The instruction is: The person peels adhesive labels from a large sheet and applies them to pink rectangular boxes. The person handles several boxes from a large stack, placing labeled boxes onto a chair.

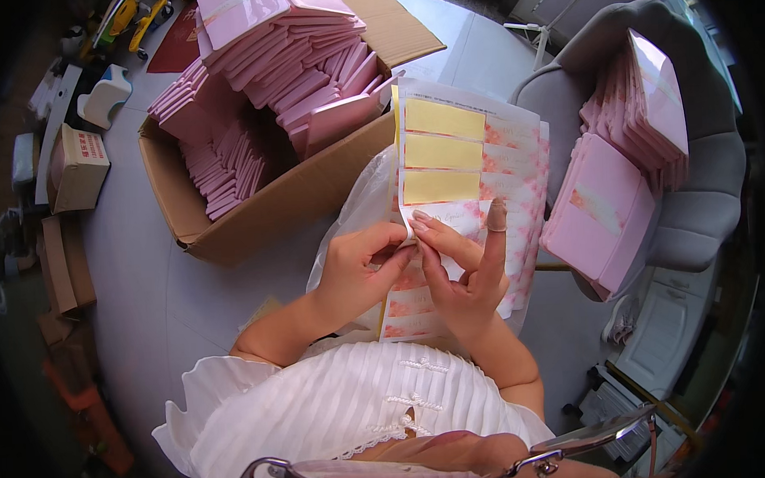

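A sheet of labels (510,163) lies in front of me, with pale labels patterned in pink and orange. Along its left column, several bare yellow backing patches (443,151) show near the top. Just below them, a label's left end is lifted and curled. My left hand (354,261) pinches that end between thumb and fingers. My right hand (464,274) meets it there, thumb and a finger closed on the same label. Its index finger stands up and wears a clear finger cover (496,216). Fingertips partly hide the label's edge.
A large open cardboard box (255,214) at the far left holds many pink flat packs (283,53), piled above its rim. On the grey chair (708,160) at right are stacked pink packs (600,210), the top one bearing a label. A small carton (81,169) stands far left.
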A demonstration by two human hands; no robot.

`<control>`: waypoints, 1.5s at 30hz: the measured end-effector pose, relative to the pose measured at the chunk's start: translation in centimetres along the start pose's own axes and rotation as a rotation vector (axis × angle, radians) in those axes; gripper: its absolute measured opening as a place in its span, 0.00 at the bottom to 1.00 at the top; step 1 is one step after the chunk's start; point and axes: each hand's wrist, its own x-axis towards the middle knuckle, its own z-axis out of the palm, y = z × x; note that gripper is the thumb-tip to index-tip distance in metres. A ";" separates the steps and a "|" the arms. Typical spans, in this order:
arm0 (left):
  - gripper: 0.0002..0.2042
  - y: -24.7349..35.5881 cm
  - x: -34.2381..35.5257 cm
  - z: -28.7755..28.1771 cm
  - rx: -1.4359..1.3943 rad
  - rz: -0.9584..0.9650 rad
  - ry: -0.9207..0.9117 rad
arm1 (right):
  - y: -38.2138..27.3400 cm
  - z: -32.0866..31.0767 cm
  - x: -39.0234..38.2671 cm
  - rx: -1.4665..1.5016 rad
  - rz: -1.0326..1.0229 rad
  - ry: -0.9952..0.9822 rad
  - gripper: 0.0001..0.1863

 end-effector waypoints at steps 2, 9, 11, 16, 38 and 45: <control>0.06 0.1 0.1 0.0 -0.019 -0.026 -0.004 | -0.6 -0.3 -0.3 0.103 0.235 -0.004 0.44; 0.05 -2.6 -0.4 -0.3 -0.331 -0.241 0.028 | -0.7 -1.9 1.3 0.587 0.800 0.287 0.43; 0.05 -4.3 -0.5 -0.6 -0.432 -0.281 0.047 | -0.1 -3.2 1.3 0.619 0.815 0.389 0.42; 0.06 -6.9 -0.9 -1.0 -0.504 -0.394 0.125 | 0.5 -6.7 1.6 0.580 0.641 0.661 0.38; 0.30 0.7 3.2 9.6 -0.408 0.102 -0.679 | 1.1 -13.1 -3.7 -0.389 0.095 0.316 0.52; 0.29 2.1 5.0 13.6 -0.299 0.329 -0.778 | 0.9 -18.0 -4.4 0.530 0.588 0.580 0.49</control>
